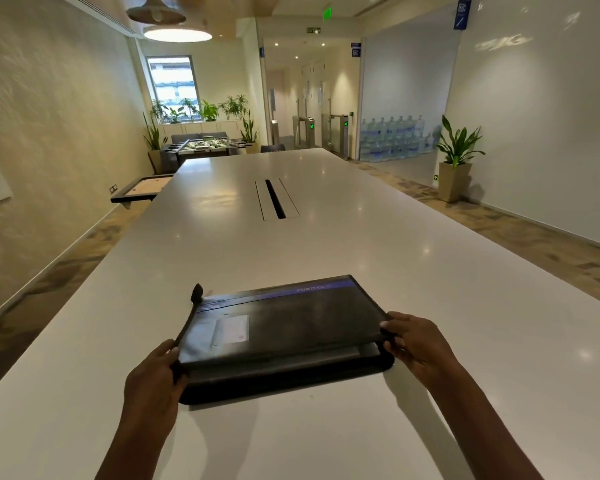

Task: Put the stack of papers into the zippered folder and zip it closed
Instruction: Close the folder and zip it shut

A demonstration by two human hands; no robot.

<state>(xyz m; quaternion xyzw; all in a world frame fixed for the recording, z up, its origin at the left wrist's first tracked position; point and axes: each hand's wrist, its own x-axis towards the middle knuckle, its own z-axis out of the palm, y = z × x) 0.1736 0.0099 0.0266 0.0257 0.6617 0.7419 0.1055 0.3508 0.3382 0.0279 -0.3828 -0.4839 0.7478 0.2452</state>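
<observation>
Black folder point(284, 337) gripped at both near corners, table point(326, 244) beyond

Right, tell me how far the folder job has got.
Done, it seems: no loose stack of papers lies on the white table, so they are probably already inside, though I cannot see them. In hand: the left hand and right hand grip the two near corners of the black zippered folder, whose near edge gapes open. Left: zipping that edge closed.
</observation>
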